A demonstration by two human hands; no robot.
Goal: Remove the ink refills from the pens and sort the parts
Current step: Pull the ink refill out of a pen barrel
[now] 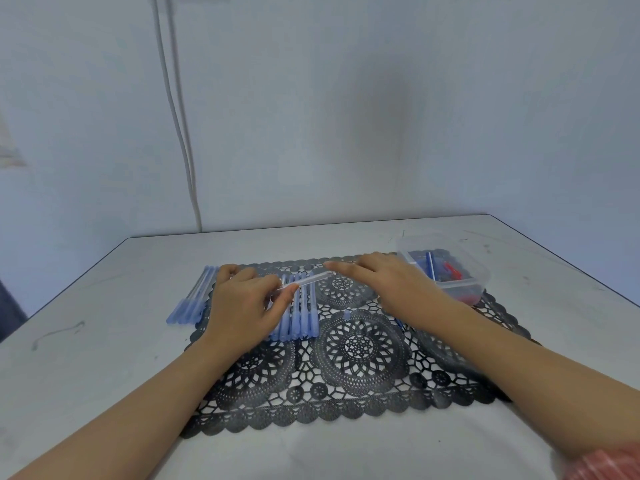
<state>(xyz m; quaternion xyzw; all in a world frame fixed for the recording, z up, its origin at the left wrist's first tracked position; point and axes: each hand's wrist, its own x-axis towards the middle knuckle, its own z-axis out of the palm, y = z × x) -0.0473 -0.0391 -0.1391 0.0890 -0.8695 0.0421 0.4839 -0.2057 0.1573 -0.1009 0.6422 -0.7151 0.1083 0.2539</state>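
A clear pen barrel [306,280] is held slanted above the black lace mat [349,348]. My left hand [247,303] pinches its near end between thumb and fingers. My right hand [377,275] reaches in from the right with straight fingers, the fingertips touching the barrel's far end. Several capped blue pens [299,317] lie side by side on the mat under my left hand. Another group of blue pens [192,301] lies at the mat's left edge. A small blue cap [347,313] sits alone on the mat.
A clear plastic box [446,270] at the right rear holds blue refills and red parts. The white table [104,341] ends at a wall behind, with its right edge running close past the box. A white cable hangs down the wall.
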